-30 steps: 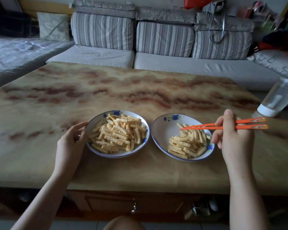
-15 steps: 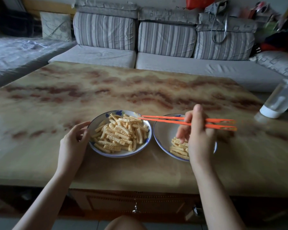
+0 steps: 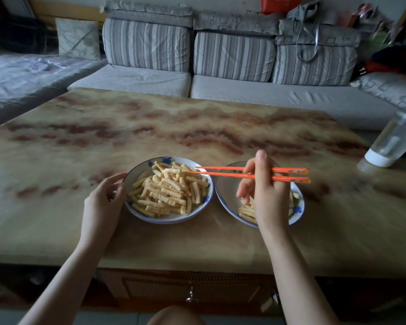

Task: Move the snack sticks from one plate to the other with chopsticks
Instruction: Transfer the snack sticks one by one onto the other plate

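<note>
1. Head view: a grey striped sofa point(image 3: 232, 55) fills the background, well beyond the fuller plate point(image 3: 130, 184).
2. A marble-patterned table point(image 3: 150, 127) carries the fuller plate near its front edge.
3. The fuller plate is white with a blue-flowered rim. A second plate point(image 3: 222, 191) of the same kind sits just to its right. A clear bottle point(image 3: 394, 139) stands well to the right of it.
4. The left hand point(image 3: 101, 202) sits at the fuller plate's left rim with its fingers curved and their tips against the edge. Whether they pinch the rim cannot be told.
5. The right hand point(image 3: 265, 195), to the right of the fuller plate and over the second one, grips a pair of orange chopsticks point(image 3: 223, 175) around mid-length.
6. The chopsticks lie nearly level, with their long axis running left to right. The tips point left and reach over the fuller plate's far right part. The gap between the tips is narrow, and whether a piece sits between them cannot be told.
7. The snack sticks point(image 3: 169, 191) are heaped in the fuller plate, pointing every way. A few more lie in the plate to its right.
8. The snack sticks look light, stiff, ridged and brittle. A gentle pinch across the middle of one piece's long axis would probably hold it, while squeezing hard may snap it.
</note>
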`<state>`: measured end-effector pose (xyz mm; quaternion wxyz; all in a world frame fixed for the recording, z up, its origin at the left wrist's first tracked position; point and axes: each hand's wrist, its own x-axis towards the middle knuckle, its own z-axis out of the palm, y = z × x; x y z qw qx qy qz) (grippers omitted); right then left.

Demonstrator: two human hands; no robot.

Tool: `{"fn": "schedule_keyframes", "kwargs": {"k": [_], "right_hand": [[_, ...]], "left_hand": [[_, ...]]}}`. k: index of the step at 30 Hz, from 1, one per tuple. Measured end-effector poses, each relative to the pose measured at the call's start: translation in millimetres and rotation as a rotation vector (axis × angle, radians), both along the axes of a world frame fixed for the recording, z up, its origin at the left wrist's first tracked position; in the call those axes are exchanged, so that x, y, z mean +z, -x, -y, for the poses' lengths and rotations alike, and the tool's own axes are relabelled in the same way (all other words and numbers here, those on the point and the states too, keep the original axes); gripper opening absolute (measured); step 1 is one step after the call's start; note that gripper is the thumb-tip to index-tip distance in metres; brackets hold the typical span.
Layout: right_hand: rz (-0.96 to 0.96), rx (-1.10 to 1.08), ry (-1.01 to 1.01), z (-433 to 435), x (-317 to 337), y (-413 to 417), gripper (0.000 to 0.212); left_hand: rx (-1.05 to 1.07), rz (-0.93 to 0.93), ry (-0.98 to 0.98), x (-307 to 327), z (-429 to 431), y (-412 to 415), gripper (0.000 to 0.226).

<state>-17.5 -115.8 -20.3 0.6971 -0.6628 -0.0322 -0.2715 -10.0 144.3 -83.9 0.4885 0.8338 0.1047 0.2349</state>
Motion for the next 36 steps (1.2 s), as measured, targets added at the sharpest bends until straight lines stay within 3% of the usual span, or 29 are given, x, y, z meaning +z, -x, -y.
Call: {"fn": "schedule_keyframes", "kwargs": {"k": [6,15,21,25,31,36], "right_hand": [[0.028,-0.191,-0.039,46.4,17.1,12.0,0.042],[0.058,-0.390,0.141,82.3,13.7,18.5,0.041],[-0.009,-0.380,0.222,86.0,7.4,15.1,0.042],[-0.012,-0.405,0.135,74.3,11.3,14.5,0.044],[0.031,-0.265,-0.109,43.9,18.3,12.4,0.041],[0.011,-0.105,-0.082,8.9,12.6,8.0,0.043]], "left_hand": [[0.005,0.003,-0.001,1.0,1.0,0.7,0.029],[-0.001,0.007,0.013,-2.3,-0.4,-1.3,0.030],[0.000,0.008,-0.018,0.1,0.7,-0.4,0.030],[0.000,0.006,-0.013,0.9,0.9,-0.2,0.030],[0.004,0.007,-0.018,0.8,0.8,0.0,0.030],[0.008,0.004,-0.006,0.5,1.1,-1.2,0.030]]}}
